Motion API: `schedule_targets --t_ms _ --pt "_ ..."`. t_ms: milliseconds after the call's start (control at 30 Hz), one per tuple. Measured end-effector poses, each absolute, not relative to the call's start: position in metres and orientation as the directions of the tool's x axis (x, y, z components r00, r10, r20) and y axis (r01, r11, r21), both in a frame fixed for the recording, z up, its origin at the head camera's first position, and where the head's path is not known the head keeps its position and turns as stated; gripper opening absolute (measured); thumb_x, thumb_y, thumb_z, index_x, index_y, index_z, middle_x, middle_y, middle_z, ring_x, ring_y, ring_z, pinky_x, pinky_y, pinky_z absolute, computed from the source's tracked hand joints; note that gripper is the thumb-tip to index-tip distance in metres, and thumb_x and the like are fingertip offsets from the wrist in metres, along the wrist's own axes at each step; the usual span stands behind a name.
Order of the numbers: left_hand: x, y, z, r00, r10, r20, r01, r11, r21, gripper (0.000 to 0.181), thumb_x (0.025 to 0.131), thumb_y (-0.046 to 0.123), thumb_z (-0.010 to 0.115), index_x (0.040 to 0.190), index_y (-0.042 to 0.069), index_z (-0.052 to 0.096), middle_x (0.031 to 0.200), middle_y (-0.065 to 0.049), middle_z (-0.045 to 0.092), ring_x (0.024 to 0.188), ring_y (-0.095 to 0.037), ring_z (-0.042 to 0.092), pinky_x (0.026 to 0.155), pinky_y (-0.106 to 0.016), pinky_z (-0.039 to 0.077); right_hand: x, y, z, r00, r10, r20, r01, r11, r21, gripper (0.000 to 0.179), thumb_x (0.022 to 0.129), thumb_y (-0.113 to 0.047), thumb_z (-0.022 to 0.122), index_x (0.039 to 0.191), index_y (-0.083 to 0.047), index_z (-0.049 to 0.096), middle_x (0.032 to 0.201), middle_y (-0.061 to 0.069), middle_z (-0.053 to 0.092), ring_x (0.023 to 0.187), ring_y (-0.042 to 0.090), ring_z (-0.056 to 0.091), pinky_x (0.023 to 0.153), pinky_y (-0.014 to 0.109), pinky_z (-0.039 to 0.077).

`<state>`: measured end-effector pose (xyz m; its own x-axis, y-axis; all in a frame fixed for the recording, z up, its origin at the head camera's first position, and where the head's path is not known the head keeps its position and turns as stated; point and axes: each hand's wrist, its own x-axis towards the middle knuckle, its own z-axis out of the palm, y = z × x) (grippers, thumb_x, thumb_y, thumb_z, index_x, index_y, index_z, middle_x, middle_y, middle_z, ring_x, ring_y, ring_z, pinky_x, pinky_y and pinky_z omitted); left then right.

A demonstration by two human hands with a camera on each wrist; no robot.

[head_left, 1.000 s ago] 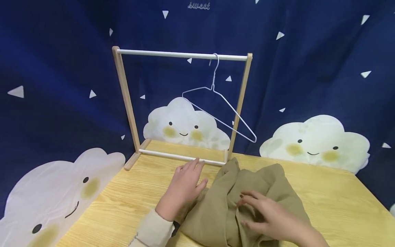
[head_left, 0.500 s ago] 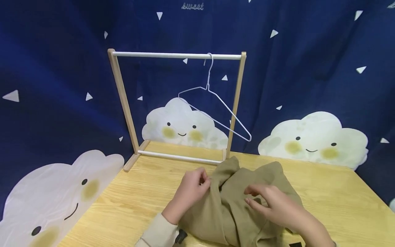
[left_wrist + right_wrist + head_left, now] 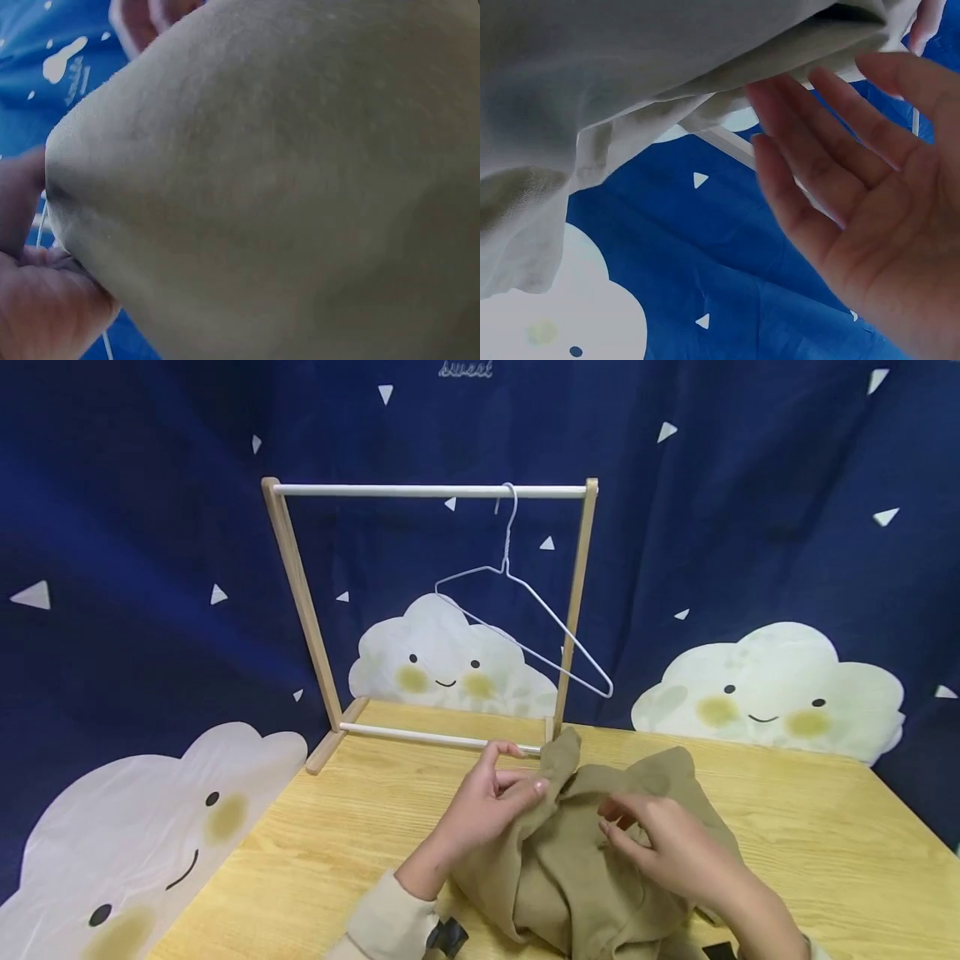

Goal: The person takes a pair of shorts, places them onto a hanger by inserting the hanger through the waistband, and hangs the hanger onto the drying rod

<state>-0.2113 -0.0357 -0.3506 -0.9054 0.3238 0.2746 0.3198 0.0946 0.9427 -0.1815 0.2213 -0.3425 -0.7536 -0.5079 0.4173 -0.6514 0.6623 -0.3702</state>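
Observation:
A crumpled khaki cloth garment [image 3: 555, 868] lies heaped on the table; its exact kind cannot be told. My left hand [image 3: 487, 802] pinches a raised fold at the garment's left side between thumb and fingers. In the left wrist view the cloth [image 3: 255, 180] fills most of the picture, its edge caught in the left hand [image 3: 45, 300]. Over the garment's right part is my right hand [image 3: 675, 852], fingers loosely bent. The right wrist view shows the right hand [image 3: 870, 187] with spread, relaxed fingers, their tips at the cloth's underside, gripping nothing.
Behind the garment stands a small wooden rack with a white top rail [image 3: 390, 491]. A white wire hanger [image 3: 507, 553] hangs bare near its right post [image 3: 579, 585]. A dark blue curtain [image 3: 750, 485] with clouds backs the wooden table [image 3: 315, 852].
My left hand came down from above the table beside the garment, took a fold and shifted it slightly right and up. My right hand moved a little right, staying over the cloth.

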Motion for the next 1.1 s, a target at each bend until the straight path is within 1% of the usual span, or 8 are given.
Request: schedule_targets --t_ms 67,200,367,433,567,700,833,1100 --pt "-0.208 -0.031 -0.353 -0.861 0.387 0.330 0.403 0.123 0.907 0.037 0.096 0.015 0.071 0.125 0.012 0.047 0.113 -0.007 0.076 0.105 -0.011 0.070 0.097 -0.029 0.048 -0.181 0.220 -0.341 -0.755 -0.480 0.447 -0.645 0.665 -0.376 0.021 0.095 -0.008 0.069 0.115 -0.011 0.066 0.083 -0.011 0.069 0.072 -0.001 0.063 0.061 0.026 0.054" --pt "-0.201 -0.023 -0.356 -0.723 0.476 0.501 0.615 0.112 0.780 0.033 0.093 0.002 0.071 0.120 0.008 0.055 0.108 -0.007 0.077 0.106 -0.010 0.070 0.094 -0.027 0.053 -0.180 0.215 -0.339 -0.717 -0.472 0.513 -0.680 0.635 -0.366 0.058 0.091 0.003 0.070 0.143 -0.014 0.051 0.078 -0.011 0.066 0.064 -0.005 0.055 0.055 0.021 0.049" --pt "-0.194 -0.017 -0.354 -0.599 0.531 0.600 0.748 0.103 0.655 0.042 0.091 -0.002 0.072 0.127 0.007 0.052 0.108 -0.010 0.076 0.099 -0.008 0.072 0.074 -0.018 0.055 -0.180 0.214 -0.338 -0.623 -0.486 0.613 -0.733 0.635 -0.243 0.044 0.081 0.011 0.074 0.117 -0.015 0.070 0.089 -0.009 0.070 0.071 -0.003 0.056 0.059 0.021 0.051" --pt "-0.194 -0.018 -0.353 -0.608 0.544 0.578 0.752 0.162 0.639 0.054 0.091 0.002 0.075 0.136 0.010 0.046 0.111 -0.008 0.076 0.097 -0.008 0.070 0.075 -0.020 0.054 -0.180 0.217 -0.335 -0.588 -0.450 0.672 -0.728 0.656 -0.198 0.037 0.078 0.014 0.074 0.103 -0.014 0.071 0.090 -0.007 0.071 0.070 -0.003 0.055 0.059 0.019 0.050" --pt "-0.199 -0.026 -0.352 -0.665 0.566 0.487 0.730 0.354 0.585 0.068 0.087 0.018 0.082 0.142 0.016 0.042 0.110 -0.002 0.074 0.091 -0.006 0.066 0.084 -0.024 0.053 -0.180 0.226 -0.327 -0.534 -0.320 0.783 -0.686 0.705 -0.179 0.039 0.076 0.022 0.067 0.100 -0.008 0.070 0.082 -0.003 0.067 0.065 0.000 0.051 0.056 0.013 0.043" --pt "-0.208 -0.042 -0.352 -0.688 0.583 0.432 0.723 0.496 0.481 0.038 0.082 0.033 0.086 0.108 0.018 0.063 0.078 0.010 0.063 0.069 0.001 0.056 0.066 -0.017 0.048 -0.182 0.242 -0.320 -0.504 -0.188 0.843 -0.615 0.763 -0.198 0.034 0.075 0.022 0.059 0.097 -0.002 0.068 0.076 0.002 0.066 0.064 0.003 0.052 0.056 0.011 0.041" --pt "-0.215 -0.059 -0.346 -0.698 0.581 0.419 0.716 0.567 0.407 0.047 0.079 0.040 0.087 0.070 0.019 0.047 0.059 0.013 0.031 0.054 0.000 0.032 0.053 -0.016 0.031 -0.183 0.262 -0.314 -0.517 -0.073 0.853 -0.515 0.822 -0.242 0.027 0.080 0.017 0.058 0.097 -0.001 0.067 0.071 0.004 0.067 0.062 -0.004 0.049 0.055 0.012 0.039" --pt "-0.217 -0.078 -0.334 -0.759 0.540 0.365 0.651 0.649 0.394 0.064 0.082 0.040 0.085 0.062 0.020 0.028 0.058 0.012 0.016 0.053 -0.001 0.019 0.051 -0.019 0.021 -0.185 0.288 -0.310 -0.584 0.076 0.808 -0.377 0.856 -0.353 0.018 0.085 0.007 0.056 0.097 0.000 0.067 0.073 0.016 0.069 0.065 -0.022 0.040 0.055 0.014 0.034"
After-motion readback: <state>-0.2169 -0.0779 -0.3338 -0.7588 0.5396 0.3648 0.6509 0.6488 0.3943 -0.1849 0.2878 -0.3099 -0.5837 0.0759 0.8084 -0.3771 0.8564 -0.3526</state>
